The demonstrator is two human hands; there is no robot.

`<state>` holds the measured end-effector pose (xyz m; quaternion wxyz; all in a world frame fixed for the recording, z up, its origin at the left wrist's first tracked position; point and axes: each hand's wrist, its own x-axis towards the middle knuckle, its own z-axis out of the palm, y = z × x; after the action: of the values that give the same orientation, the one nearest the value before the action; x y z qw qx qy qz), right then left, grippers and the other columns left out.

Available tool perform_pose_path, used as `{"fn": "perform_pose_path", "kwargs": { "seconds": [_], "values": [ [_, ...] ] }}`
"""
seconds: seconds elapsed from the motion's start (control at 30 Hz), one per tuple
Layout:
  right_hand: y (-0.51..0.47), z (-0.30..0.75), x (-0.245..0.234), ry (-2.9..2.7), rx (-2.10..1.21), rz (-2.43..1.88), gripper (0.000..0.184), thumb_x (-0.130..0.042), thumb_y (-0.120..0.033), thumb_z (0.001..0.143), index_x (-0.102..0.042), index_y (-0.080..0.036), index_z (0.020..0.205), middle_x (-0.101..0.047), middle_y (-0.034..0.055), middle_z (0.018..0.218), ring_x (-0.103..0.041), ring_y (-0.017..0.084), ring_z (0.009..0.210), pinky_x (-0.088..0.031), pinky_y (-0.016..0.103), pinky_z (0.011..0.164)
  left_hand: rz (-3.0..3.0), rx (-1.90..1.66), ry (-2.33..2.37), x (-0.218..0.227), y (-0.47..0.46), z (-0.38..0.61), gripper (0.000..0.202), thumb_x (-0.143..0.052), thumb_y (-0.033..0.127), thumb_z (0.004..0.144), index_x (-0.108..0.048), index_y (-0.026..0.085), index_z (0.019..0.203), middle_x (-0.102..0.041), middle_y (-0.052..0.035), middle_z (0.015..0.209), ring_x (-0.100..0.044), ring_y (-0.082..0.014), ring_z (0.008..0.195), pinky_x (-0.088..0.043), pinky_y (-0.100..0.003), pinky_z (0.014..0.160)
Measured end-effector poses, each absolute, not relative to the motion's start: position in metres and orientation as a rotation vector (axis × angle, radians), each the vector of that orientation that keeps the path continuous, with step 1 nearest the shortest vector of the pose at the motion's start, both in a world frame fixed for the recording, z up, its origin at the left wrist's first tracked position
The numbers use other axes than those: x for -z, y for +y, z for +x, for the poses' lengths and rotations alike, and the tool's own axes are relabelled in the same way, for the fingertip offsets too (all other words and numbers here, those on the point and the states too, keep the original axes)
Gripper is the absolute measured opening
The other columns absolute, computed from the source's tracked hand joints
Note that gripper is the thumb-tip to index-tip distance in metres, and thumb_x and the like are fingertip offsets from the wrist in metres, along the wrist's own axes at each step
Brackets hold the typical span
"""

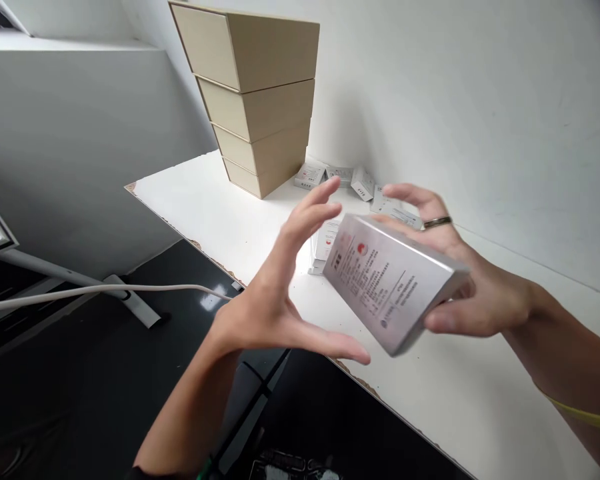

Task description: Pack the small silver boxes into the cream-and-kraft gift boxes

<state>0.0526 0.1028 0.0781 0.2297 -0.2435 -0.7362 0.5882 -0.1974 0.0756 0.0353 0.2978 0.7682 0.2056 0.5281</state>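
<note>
A silver box [380, 287] with printed text and a small red round mark is held tilted in the air over the table. My right hand [460, 280], with a dark ring on one finger, grips it from the right side. My left hand [290, 287] is spread wide just left of the box, thumb and fingers apart, and holds nothing. Behind the held box, a similar white-silver box [324, 241] stands on the table, partly hidden by it.
Several small silver boxes [363, 183] lie by the wall, beside a tall stack of beige boxes [280, 107]. The white table [190, 190] has a chipped front edge. A pale cable [130, 287] and a white metal leg [80, 273] are at the left, above a dark floor.
</note>
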Motion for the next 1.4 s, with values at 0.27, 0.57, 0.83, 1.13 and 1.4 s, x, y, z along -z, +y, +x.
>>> {"fn": "perform_pose_path", "kwargs": {
  "seconds": [0.27, 0.57, 0.83, 1.13, 1.4],
  "values": [
    [0.113, 0.064, -0.060, -1.765, -2.001, -0.703, 0.065, -0.056, -0.072, 0.088, -0.058, -0.026, 0.134, -0.068, 0.0100, 0.124, -0.069, 0.033, 0.111, -0.061, 0.051, 0.085, 2.444, -1.189, 0.979, -0.045, 0.055, -0.169, 0.072, -0.079, 0.027, 0.084, -0.048, 0.027, 0.149, -0.054, -0.0115, 0.154, -0.055, -0.0341, 0.140, -0.051, -0.051, 0.116],
    [0.064, 0.087, -0.044, -1.562, -1.676, -0.826, 0.039, -0.047, -0.062, 0.103, -0.053, -0.032, 0.126, -0.052, 0.0067, 0.148, -0.066, 0.025, 0.119, -0.059, 0.047, 0.100, 2.095, -1.106, 2.009, -0.036, 0.101, -0.126, 0.018, -0.062, 0.016, 0.091, -0.063, 0.018, 0.109, -0.065, -0.0119, 0.121, -0.065, -0.0304, 0.105, -0.058, -0.050, 0.092],
    [0.026, 0.137, -0.011, -1.703, -1.559, -0.968, 0.037, -0.037, -0.054, 0.108, -0.053, -0.039, 0.137, -0.047, 0.0050, 0.153, -0.062, 0.026, 0.125, -0.055, 0.049, 0.105, 2.238, -0.949, 1.518, -0.047, 0.098, -0.135, 0.039, -0.078, 0.037, 0.085, -0.060, 0.022, 0.116, -0.062, -0.0079, 0.132, -0.052, -0.0344, 0.134, -0.041, -0.054, 0.116],
    [0.007, 0.157, 0.008, -1.722, -1.641, -0.953, 0.039, -0.031, -0.051, 0.109, -0.047, -0.041, 0.143, -0.045, 0.0058, 0.155, -0.060, 0.026, 0.128, -0.053, 0.052, 0.109, 2.070, -0.536, 1.671, -0.052, 0.134, -0.150, 0.092, -0.096, 0.028, 0.040, -0.058, 0.027, 0.124, -0.062, -0.0055, 0.117, -0.050, -0.0485, 0.134, -0.030, -0.071, 0.118],
    [0.024, 0.160, 0.007, -1.733, -1.263, -1.053, 0.037, -0.059, -0.045, 0.101, -0.046, -0.040, 0.136, -0.047, 0.0047, 0.152, -0.054, 0.026, 0.134, -0.051, 0.052, 0.111, 2.213, -0.680, 1.553, -0.039, 0.130, -0.152, 0.101, -0.098, 0.041, 0.042, -0.052, 0.027, 0.130, -0.061, -0.0078, 0.131, -0.050, -0.0437, 0.136, -0.011, -0.071, 0.125]
  ]
}}
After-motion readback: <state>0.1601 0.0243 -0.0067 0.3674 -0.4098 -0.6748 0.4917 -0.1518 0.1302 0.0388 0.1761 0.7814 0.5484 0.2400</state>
